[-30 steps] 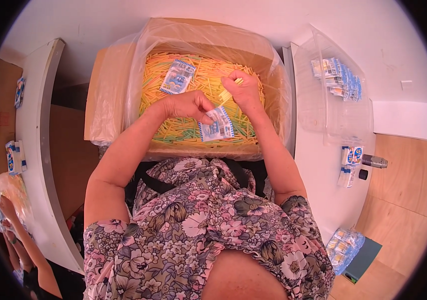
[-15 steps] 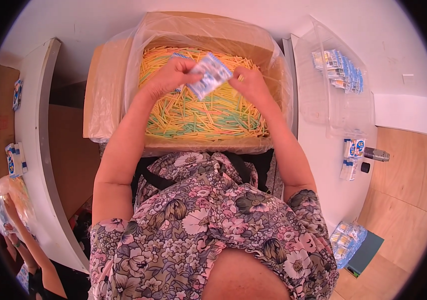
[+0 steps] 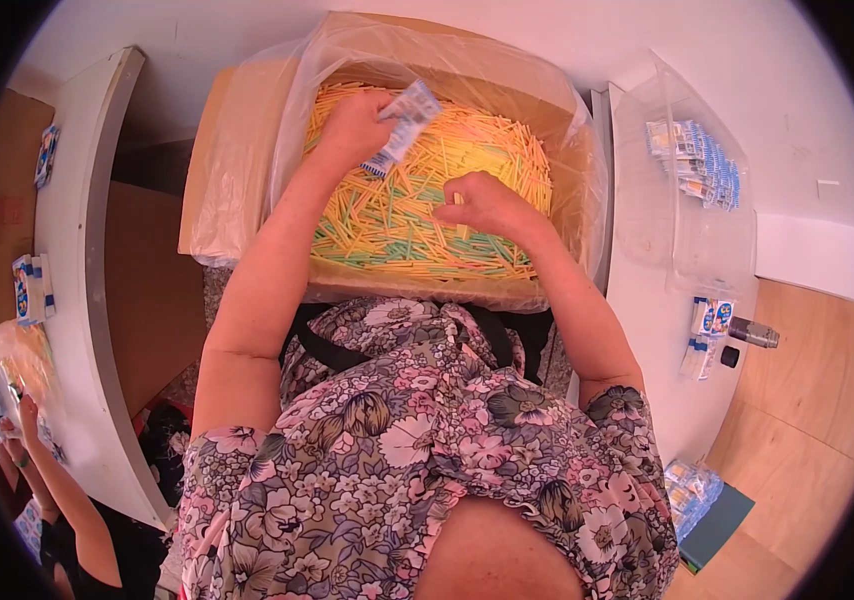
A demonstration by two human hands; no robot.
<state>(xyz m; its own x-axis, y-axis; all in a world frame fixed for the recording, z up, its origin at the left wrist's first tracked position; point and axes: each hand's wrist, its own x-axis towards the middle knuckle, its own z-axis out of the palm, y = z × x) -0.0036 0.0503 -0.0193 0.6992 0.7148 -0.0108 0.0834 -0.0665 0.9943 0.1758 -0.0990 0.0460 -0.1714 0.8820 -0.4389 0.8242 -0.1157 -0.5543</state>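
Note:
My left hand is closed on a small blue-and-white packet with a zigzag-cut end, somewhat blurred; whether a second packet lies behind it, I cannot tell. Lower and to the right, my right hand pinches a few short yellow sticks between thumb and fingers. Both hands are over a heap of thin yellow, orange and green sticks. The heap fills a cardboard box lined with a clear plastic bag.
At right, a clear plastic bin holds several packets. Near it are more packets and a dark cylinder. A white partition stands at left; beyond it another person's arms work by a plastic bag.
My right hand has left the packet and come down and nearer over the sticks, now pinching some. My left hand keeps the packet, which has tilted. The view has shifted slightly.

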